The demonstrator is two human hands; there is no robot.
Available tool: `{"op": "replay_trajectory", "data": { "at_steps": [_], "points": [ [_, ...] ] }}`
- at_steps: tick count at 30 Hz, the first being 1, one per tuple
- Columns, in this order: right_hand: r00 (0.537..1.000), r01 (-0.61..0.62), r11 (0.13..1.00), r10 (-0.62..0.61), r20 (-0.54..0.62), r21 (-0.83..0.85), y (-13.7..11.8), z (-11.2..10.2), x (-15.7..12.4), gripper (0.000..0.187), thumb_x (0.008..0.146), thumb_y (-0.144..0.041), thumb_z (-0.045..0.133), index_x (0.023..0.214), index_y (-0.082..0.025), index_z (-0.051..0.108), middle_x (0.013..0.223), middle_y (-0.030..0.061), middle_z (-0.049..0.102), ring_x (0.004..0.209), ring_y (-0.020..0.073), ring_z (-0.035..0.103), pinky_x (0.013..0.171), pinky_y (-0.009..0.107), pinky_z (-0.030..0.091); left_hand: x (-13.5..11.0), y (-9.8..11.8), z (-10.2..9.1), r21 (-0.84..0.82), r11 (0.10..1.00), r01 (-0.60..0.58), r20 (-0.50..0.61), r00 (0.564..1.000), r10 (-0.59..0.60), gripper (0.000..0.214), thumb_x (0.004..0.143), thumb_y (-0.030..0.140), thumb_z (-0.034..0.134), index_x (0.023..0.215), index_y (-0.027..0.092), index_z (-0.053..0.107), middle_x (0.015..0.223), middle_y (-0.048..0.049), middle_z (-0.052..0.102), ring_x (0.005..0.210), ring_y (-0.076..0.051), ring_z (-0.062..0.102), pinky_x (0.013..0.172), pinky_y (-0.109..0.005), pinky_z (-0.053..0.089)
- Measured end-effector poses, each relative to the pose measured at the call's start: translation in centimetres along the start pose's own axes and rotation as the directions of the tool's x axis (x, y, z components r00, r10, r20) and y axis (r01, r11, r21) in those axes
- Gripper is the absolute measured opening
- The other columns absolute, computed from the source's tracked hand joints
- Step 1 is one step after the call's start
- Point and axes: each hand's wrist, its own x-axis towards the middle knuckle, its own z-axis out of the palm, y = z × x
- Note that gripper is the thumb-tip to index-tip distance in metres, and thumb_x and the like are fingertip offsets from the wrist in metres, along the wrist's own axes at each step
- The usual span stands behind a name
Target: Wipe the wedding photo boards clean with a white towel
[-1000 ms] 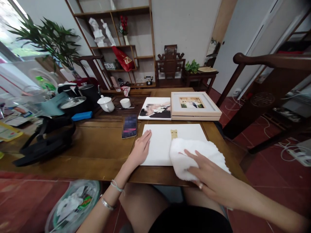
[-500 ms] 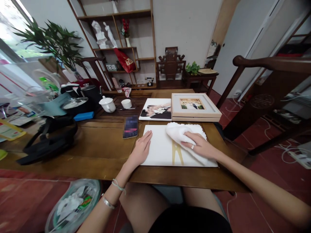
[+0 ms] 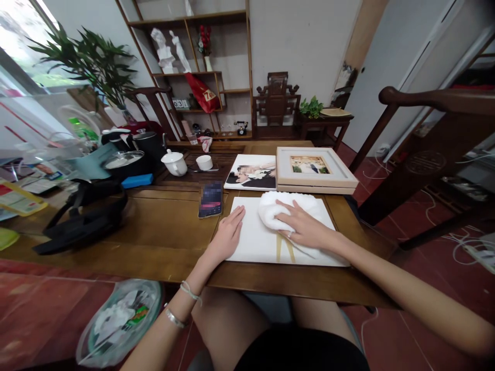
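A white panel point(image 3: 247, 242) with tan strips on its lower middle lies flat near the table's front edge. My left hand point(image 3: 229, 234) rests on its left edge, fingers stretched out and nothing in them. A bunched white towel point(image 3: 270, 211) sits on the panel's upper middle, its scalloped edge spread to the right. My right hand point(image 3: 303, 226) grips and presses the towel from above, hiding part of it. Just behind the panel are a photo print point(image 3: 251, 172) and a pale framed picture point(image 3: 317, 178) stacked on another pale frame or box.
A phone point(image 3: 211, 200) lies left of the panel. Farther left are a white cup point(image 3: 204, 163), a lidded white teapot point(image 3: 174, 163), a blue block point(image 3: 137, 181) and a black strapped item point(image 3: 85, 216). A lined trash bin point(image 3: 121, 322) stands below the table's front edge.
My right hand has pushed the towel slightly left across the panel and bunched it more. My left hand stays on the left edge. The whole view has shifted a little.
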Motion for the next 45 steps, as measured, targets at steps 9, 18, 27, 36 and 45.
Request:
{"op": "replay_trajectory", "data": {
  "at_steps": [9,18,27,36,45],
  "points": [
    [0.967,0.195,0.98,-0.185,0.174,-0.043,-7.3,0.6,-2.7,0.042,0.074,-0.02,0.059,0.116,-0.025,0.061,0.151,0.0124,0.029,0.14,0.0383,0.011,0.104,0.069,0.011,0.0,-0.1,0.1,0.007,1.0,-0.015,-0.006,1.0,0.015,0.044,0.095,0.022,0.029,0.136,0.017,0.043,0.146,-0.0123,0.041,0.138,-0.023,0.034,0.11,-0.049,0.031],
    [0.992,0.002,0.972,0.029,0.125,-0.236,-4.1,0.6,2.9,0.05,0.08,-0.017,0.054,0.13,-0.02,0.051,0.147,0.0182,0.035,0.136,0.0402,0.023,0.101,0.068,0.022,0.0,0.0,0.0,-0.004,1.0,0.006,0.006,1.0,-0.006,0.045,0.094,0.021,0.031,0.137,0.017,0.042,0.147,-0.0123,0.04,0.138,-0.023,0.033,0.111,-0.048,0.03],
    [0.967,0.253,0.87,-0.244,0.078,-0.423,-9.4,2.7,1.0,0.033,0.09,-0.024,0.044,0.116,-0.019,0.063,0.135,0.0209,0.048,0.124,0.0438,0.042,0.1,0.067,0.024,-0.1,-0.1,-0.2,-0.029,1.0,-0.004,0.009,1.0,0.005,0.044,0.094,0.023,0.032,0.137,0.017,0.043,0.147,-0.0124,0.04,0.138,-0.023,0.033,0.11,-0.047,0.03],
    [0.99,0.115,0.967,-0.093,0.103,-0.228,-3.1,0.3,3.9,0.041,0.078,-0.017,0.053,0.119,-0.019,0.059,0.139,0.0171,0.044,0.129,0.0368,0.036,0.103,0.057,0.025,0.1,0.1,-0.1,-0.012,1.0,0.006,0.004,1.0,-0.006,0.045,0.094,0.021,0.03,0.136,0.015,0.043,0.146,-0.0134,0.041,0.138,-0.024,0.034,0.11,-0.048,0.031],
    [0.997,0.067,0.994,-0.063,0.045,-0.089,-1.9,-0.8,11.3,0.032,0.085,-0.016,0.038,0.112,-0.018,0.055,0.1,0.0118,0.064,0.097,0.0282,0.053,0.076,0.036,0.041,0.3,0.4,-0.3,0.015,1.0,-0.003,0.0,1.0,0.003,0.042,0.094,0.022,0.031,0.131,0.013,0.05,0.14,-0.016,0.047,0.132,-0.027,0.041,0.108,-0.048,0.034]
  ]
}}
